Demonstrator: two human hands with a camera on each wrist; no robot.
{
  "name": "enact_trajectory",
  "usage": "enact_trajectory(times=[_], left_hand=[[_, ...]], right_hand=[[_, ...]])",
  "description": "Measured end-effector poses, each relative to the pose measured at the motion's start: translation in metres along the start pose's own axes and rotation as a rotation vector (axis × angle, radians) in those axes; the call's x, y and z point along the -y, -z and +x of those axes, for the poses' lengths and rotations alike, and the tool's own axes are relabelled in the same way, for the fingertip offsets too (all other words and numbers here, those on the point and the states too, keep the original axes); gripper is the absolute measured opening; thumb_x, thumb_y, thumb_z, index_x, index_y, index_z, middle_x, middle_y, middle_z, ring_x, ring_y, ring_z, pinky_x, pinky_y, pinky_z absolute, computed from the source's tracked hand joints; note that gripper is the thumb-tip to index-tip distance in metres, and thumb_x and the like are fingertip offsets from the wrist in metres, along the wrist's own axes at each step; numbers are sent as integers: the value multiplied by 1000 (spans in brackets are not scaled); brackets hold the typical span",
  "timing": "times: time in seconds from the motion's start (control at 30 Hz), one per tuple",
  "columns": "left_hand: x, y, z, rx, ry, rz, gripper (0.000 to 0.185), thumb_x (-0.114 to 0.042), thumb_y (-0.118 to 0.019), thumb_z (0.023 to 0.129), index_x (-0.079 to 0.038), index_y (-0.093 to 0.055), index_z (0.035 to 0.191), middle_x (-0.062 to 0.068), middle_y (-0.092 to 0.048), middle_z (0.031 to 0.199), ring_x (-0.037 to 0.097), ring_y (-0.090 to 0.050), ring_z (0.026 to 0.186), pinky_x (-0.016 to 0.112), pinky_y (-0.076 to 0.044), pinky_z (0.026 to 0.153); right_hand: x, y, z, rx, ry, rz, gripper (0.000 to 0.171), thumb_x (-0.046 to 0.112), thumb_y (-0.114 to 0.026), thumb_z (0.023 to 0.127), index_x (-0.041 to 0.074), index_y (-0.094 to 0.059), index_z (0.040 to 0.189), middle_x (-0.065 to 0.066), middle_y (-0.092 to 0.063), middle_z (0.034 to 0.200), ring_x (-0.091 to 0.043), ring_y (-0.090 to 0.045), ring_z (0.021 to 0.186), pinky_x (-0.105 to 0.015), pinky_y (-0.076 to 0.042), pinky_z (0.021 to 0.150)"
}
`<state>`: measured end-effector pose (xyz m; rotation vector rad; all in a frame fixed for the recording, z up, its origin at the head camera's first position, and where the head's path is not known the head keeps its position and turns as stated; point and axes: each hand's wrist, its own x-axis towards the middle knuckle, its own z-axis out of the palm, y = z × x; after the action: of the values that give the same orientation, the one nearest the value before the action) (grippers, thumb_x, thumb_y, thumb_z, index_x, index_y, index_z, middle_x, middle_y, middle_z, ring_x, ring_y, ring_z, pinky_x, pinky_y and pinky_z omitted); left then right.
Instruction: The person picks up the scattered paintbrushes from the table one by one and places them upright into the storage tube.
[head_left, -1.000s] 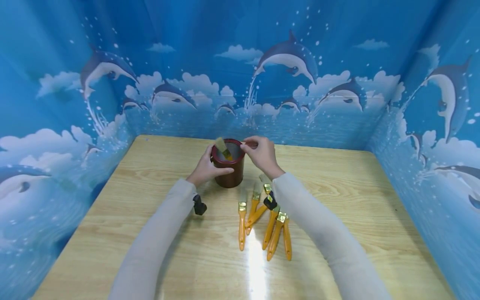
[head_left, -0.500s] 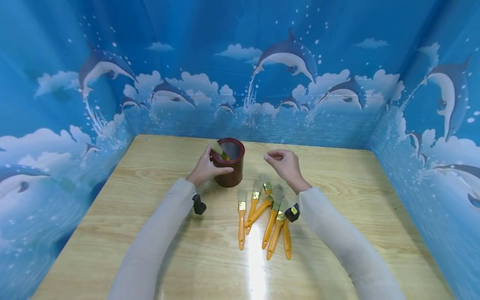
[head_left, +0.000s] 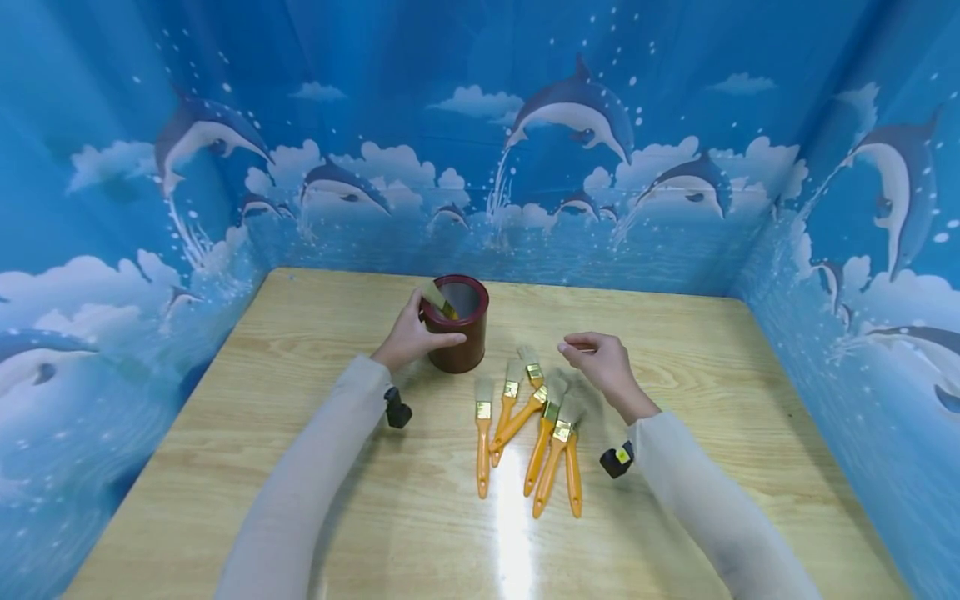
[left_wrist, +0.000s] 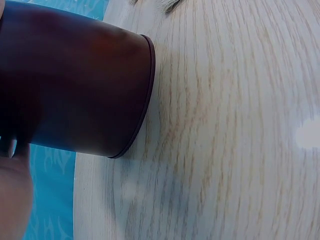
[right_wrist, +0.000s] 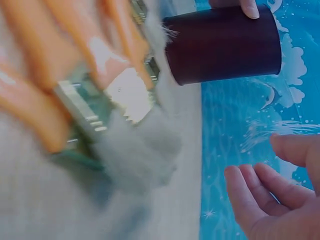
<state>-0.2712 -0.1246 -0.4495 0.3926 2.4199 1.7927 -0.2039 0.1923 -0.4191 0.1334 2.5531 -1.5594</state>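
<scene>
A dark red cup (head_left: 457, 326) stands on the wooden table (head_left: 675, 333) with one brush (head_left: 437, 297) leaning inside it. My left hand (head_left: 412, 333) grips the cup's left side; in the left wrist view the cup (left_wrist: 75, 85) fills the frame beside my hand (left_wrist: 14, 195). Several orange-handled paint brushes (head_left: 536, 433) lie in a loose fan in front of the cup. My right hand (head_left: 603, 367) hovers just right of the brush bristles, fingers loosely curled, holding nothing. The right wrist view shows that hand (right_wrist: 272, 200) above blurred brushes (right_wrist: 95, 85) and the cup (right_wrist: 225, 45).
Blue dolphin-print walls (head_left: 525, 167) enclose the table on the left, back and right. A glare stripe (head_left: 513, 533) runs down the table's near middle. Bare wood lies to the right of the brushes and along the front.
My right hand has drawn back from the cup's rim, moving right and toward me over the brushes. The brush in the cup has settled lower. My left hand stays on the cup.
</scene>
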Motion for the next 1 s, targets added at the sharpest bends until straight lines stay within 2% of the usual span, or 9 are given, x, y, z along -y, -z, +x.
enact_trajectory(times=[0.33, 0.67, 0.87, 1.0], left_hand=[[2, 0, 0, -3, 13, 4, 102, -41, -86, 69, -20, -24, 148, 6, -35, 146, 27, -36, 135, 50, -37, 107], [2, 0, 1, -8, 8, -7, 100, -39, -85, 70, -20, -24, 148, 6, -36, 145, 26, -37, 134, 50, -38, 106], [2, 0, 0, -10, 9, -3, 100, -40, -85, 71, -22, -24, 148, 4, -36, 146, 26, -35, 135, 50, -36, 107], [2, -1, 0, -4, 9, -8, 100, -38, -85, 71, -22, -24, 148, 4, -35, 146, 25, -35, 135, 51, -36, 107]], right_hand=[[-39, -2, -35, -64, -51, -50, 39, 27, -62, 94, 2, -62, 124, -15, -65, 117, -26, -62, 104, -36, -53, 87], [-52, -3, -65, -108, -136, 52, 39, 24, -65, 93, 0, -61, 123, -16, -62, 121, -23, -59, 106, -18, -49, 81], [-61, -11, -73, -91, -154, 34, 39, 23, -68, 90, 0, -61, 121, -14, -64, 111, -17, -60, 93, -21, -51, 74], [-64, -18, -76, -70, -162, 53, 45, 20, -70, 88, -1, -55, 125, -13, -61, 109, -16, -59, 89, -23, -52, 73]])
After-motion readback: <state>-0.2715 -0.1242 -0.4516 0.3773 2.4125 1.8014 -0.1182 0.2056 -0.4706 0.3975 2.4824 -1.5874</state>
